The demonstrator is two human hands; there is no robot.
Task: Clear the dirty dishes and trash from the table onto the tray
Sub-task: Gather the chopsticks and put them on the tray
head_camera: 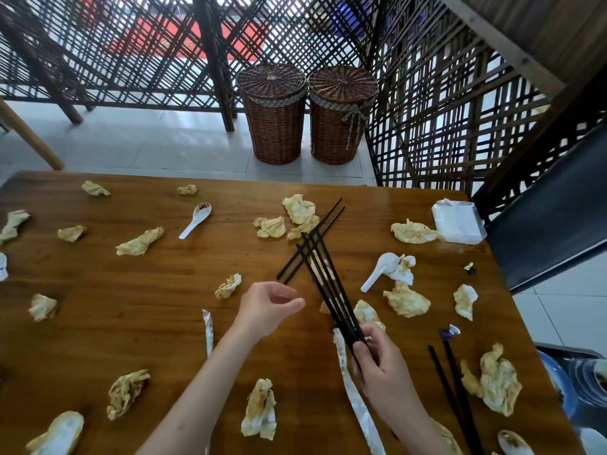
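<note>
A dirty white spoon (514, 442) is seen at the near right corner of the wooden desk (98, 323). Two black chopsticks (455, 389) are laid flat near the right edge, beside a crumpled napkin (496, 384). A long paper wrapper (356, 399) is stretched along the near edge, partly under the right hand (377, 359). A bunch of black chopsticks (328, 284) is gripped by that hand's curled fingers and pointed away over the middle of the desk. The left hand (269, 308) is held just beside them, and the end of another black pair (312, 238) is pinched in its fingertips. More crumpled napkins are scattered all over the desk. A white spoon (377, 274) is seen toward the right edge, and another spoon (196, 220) farther back. A white plastic bag (458, 221) is laid at the far right corner. Two wicker baskets (305, 116) are stood on the floor past the far edge.
</note>
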